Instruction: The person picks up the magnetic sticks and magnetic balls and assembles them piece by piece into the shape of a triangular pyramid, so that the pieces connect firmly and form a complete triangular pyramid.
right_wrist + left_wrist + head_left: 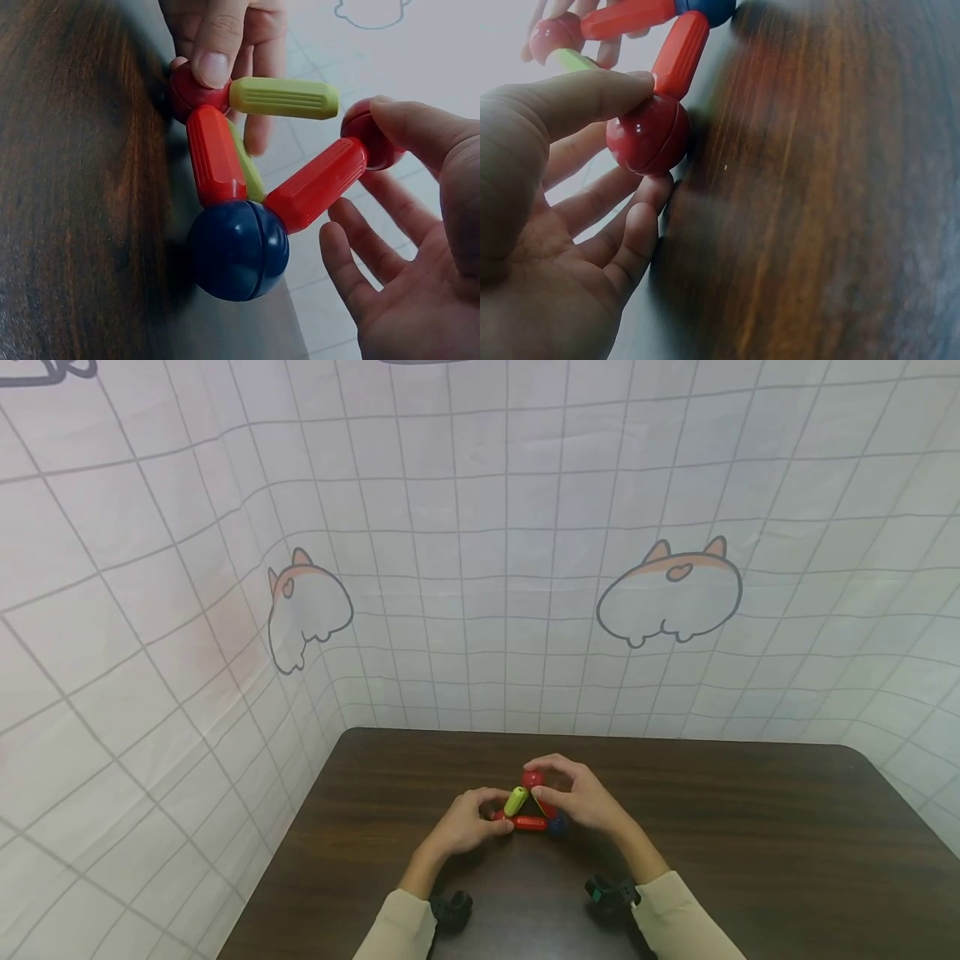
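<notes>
A small frame of plastic rods and balls stands on the table between both hands. My left hand (463, 822) pinches a red ball (649, 135) low at the left. From that ball a red rod (216, 154) runs to a blue ball (236, 251), and a yellow-green rod (285, 97) slants upward. My right hand (588, 797) pinches another red ball (367, 135) at the top, joined by a second red rod (319, 186) to the blue ball. The slanted rod's free end lies close to this upper ball. Behind, a second yellow-green rod (247, 165) is partly hidden.
The dark wooden table (375, 777) reaches to a white gridded cloth (480, 610) with cartoon animal prints at the back and left. Dark bands with camera mounts (452, 912) sit at both wrists, below the pale sleeves (397, 927).
</notes>
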Demonstrator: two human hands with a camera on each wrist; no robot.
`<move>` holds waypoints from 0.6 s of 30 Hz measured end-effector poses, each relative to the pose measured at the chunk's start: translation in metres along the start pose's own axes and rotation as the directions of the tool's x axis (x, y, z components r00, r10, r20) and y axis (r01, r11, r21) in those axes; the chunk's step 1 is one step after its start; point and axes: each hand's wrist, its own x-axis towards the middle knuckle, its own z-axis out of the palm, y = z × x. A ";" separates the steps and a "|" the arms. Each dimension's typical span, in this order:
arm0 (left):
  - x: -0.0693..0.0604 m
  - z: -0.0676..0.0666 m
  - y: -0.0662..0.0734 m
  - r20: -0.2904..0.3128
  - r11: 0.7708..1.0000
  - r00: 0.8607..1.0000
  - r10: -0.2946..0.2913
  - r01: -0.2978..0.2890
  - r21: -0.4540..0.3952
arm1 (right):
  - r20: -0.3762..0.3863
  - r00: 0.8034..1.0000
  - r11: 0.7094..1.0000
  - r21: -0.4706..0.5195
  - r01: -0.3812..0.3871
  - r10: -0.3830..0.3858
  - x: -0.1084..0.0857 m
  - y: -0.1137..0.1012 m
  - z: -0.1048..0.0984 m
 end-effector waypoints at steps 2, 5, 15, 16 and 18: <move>0.000 0.000 0.001 0.001 1.000 1.000 0.002 -0.002 -0.004 | 0.003 1.000 1.000 0.004 -0.005 0.005 0.000 0.000 0.000; 0.000 0.000 0.002 0.002 1.000 1.000 0.002 -0.002 -0.020 | 0.008 1.000 1.000 0.004 -0.006 0.006 0.000 0.000 0.000; 0.000 0.003 0.004 -0.021 0.996 1.000 0.018 -0.020 -0.089 | 0.022 1.000 1.000 0.021 0.009 -0.009 0.001 -0.001 0.000; 0.000 0.004 0.004 -0.023 0.996 1.000 0.016 -0.018 -0.089 | 0.023 1.000 1.000 0.025 0.008 -0.008 0.001 -0.001 0.000; 0.000 0.004 0.004 -0.025 0.996 1.000 0.013 -0.015 -0.088 | 0.026 1.000 0.999 0.033 0.003 -0.004 0.000 0.000 0.000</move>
